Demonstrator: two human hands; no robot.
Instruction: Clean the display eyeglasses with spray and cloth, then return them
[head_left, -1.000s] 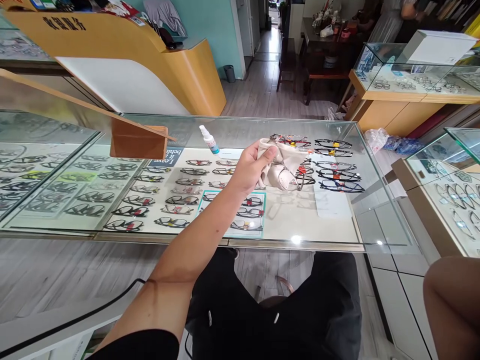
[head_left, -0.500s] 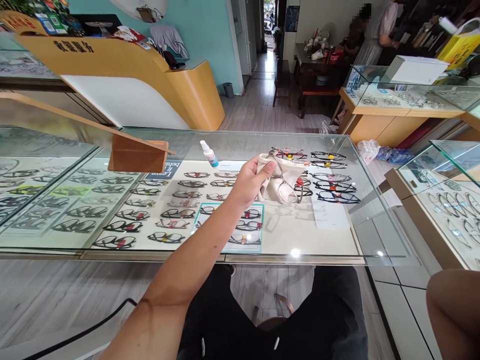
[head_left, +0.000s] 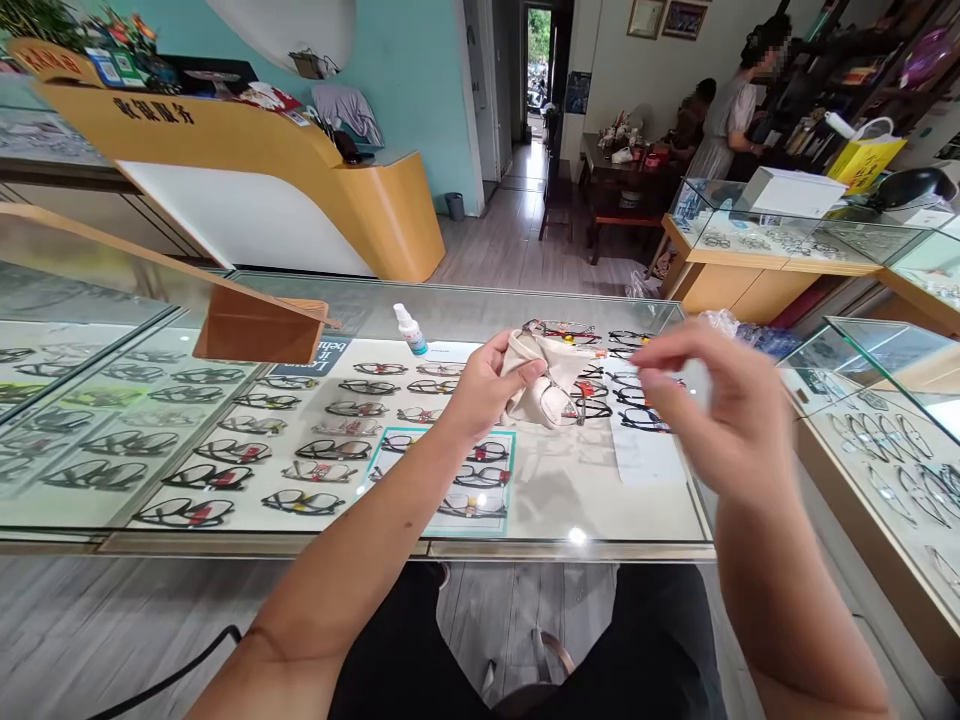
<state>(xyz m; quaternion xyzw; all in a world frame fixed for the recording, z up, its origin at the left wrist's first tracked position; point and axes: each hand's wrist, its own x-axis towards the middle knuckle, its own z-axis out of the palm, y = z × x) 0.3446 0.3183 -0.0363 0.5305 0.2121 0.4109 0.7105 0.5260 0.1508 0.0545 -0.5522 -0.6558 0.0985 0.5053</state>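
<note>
My left hand (head_left: 487, 385) is closed on a cream-coloured cloth (head_left: 532, 375), held above the glass counter. A pair of eyeglasses (head_left: 556, 403) is gripped along with the cloth; one lens rim shows at its lower right, and the rest is covered or hard to make out. To the right, my right hand (head_left: 724, 400) is raised over the counter, smeared by motion. Its thumb and forefinger are apart, with nothing visible between them. Beyond my left hand, a small white spray bottle (head_left: 409, 330) with blue at its base stands on the glass.
Rows of eyeglass frames (head_left: 326, 447) lie inside the glass display counter (head_left: 547, 510). A brown wooden piece (head_left: 259, 325) stands on the left. Another display case (head_left: 885, 430) is at the right. Two people are in the background near a dark table (head_left: 611, 165).
My right hand has come up from the lower right edge to over the counter. My left hand stays on the cloth and eyeglasses, which show less now. The camera view has tilted up slightly.
</note>
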